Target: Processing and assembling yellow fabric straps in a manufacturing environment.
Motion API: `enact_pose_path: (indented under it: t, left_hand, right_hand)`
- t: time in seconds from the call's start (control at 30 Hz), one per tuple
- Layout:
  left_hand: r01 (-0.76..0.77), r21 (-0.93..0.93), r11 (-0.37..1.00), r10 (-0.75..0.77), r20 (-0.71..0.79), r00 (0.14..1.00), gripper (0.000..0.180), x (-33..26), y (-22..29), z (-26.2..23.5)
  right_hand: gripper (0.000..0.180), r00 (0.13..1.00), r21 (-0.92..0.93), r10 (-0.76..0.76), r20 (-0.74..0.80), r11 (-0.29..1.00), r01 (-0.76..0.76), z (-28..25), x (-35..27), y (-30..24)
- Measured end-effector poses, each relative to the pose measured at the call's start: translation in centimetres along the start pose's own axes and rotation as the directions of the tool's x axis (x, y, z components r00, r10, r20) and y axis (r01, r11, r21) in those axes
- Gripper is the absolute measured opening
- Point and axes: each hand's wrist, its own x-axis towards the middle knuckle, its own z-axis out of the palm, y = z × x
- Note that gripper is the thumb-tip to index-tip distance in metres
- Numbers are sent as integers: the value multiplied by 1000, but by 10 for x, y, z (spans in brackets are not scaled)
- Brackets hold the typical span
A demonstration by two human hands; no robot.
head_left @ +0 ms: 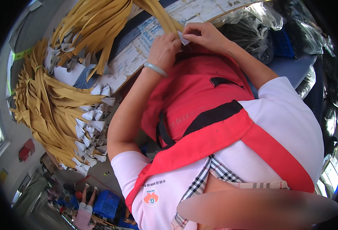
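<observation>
A yellow fabric strip (161, 16) comes down from the table's far side to my hands. My left hand (165, 48), with a pale bangle at the wrist, is closed round the strip near its end. Opposite it, my right hand (205, 36) pinches the white end piece (184, 38) between thumb and fingers. The two hands are close together at the table's near edge, just above my red apron (203, 84). My fingers partly hide where the white piece meets the strip.
A pile of yellow strips (92, 23) lies on the printed white board (149, 32). Further left hangs a big bundle of strips (42, 99) with white ends. Clear plastic bags (253, 30) and a blue crate (283, 42) are at the right. Another person (84, 214) is at the lower left.
</observation>
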Motion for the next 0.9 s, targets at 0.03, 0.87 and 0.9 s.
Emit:
enact_pose_path:
  t: [0.03,0.87,0.9]
  left_hand:
    - [15,-109,994,-12,21,1000,9,0,-4,-3]
    - [63,-997,49,-536,27,844,17,-32,-6,-74]
    - [101,-987,129,-483,27,875,18,-32,-8,-77]
  right_hand:
    - [11,1000,-2,-2,0,1000,2,0,1,-2]
    - [12,957,443,-154,246,896,30,16,57,-70]
    - [12,957,444,-154,246,895,30,16,58,-68]
